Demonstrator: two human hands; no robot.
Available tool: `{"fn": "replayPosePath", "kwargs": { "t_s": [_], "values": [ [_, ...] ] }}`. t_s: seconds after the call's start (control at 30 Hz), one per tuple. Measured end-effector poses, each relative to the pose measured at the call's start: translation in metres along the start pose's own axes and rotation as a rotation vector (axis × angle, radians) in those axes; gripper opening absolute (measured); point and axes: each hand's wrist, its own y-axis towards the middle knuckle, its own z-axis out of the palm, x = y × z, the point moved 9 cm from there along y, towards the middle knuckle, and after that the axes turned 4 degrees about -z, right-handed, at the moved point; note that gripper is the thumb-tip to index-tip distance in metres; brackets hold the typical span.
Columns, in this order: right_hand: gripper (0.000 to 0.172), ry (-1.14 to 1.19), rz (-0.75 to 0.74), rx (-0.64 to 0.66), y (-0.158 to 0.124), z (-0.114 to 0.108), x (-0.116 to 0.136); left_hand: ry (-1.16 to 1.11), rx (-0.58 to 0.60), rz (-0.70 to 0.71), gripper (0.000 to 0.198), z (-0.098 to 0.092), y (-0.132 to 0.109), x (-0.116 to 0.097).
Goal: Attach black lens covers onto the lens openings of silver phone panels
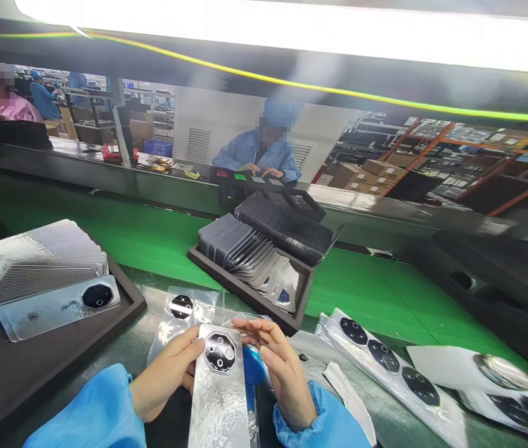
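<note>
My left hand (168, 371) grips a silvery phone back cover (220, 410) by its left edge, thumb on the front. The cover stands upright facing me, and a dark octagonal camera piece (220, 352) with several lens rings sits near its top. Beside the cover's upper right edge is my right hand (279, 361), fingers apart and slightly curved, with nothing visible in them. A blue round object (253, 364) shows partly behind the cover. Just beyond my hands, a clear plastic bag (198, 302) lies with another dark camera piece (181, 307) on it.
At left, a dark tray (25, 379) holds fanned silvery covers (44, 255). Another tray (245, 292) with stacked covers stands on the green belt (362, 286). To the right lie bagged strips of camera pieces (383, 358) and a white strip (345, 395). A co-worker (261, 146) sits opposite.
</note>
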Motion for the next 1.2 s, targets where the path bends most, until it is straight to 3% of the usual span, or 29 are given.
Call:
{"fn": "replayPosePath", "kwargs": {
  "t_s": [0.4,0.9,1.2],
  "values": [
    [0.034,-0.292,-0.209,-0.063,0.002,-0.011,0.025,0.098,-0.076,-0.008,0.064,-0.005,0.0,0.001],
    [0.035,-0.395,-0.22,-0.082,0.003,-0.014,0.026,0.107,-0.081,-0.035,0.06,-0.005,-0.001,0.001],
    [0.033,-0.517,-0.316,0.012,-0.003,0.0,0.041,0.082,-0.077,-0.019,0.061,-0.008,0.004,0.006]
  ]
}}
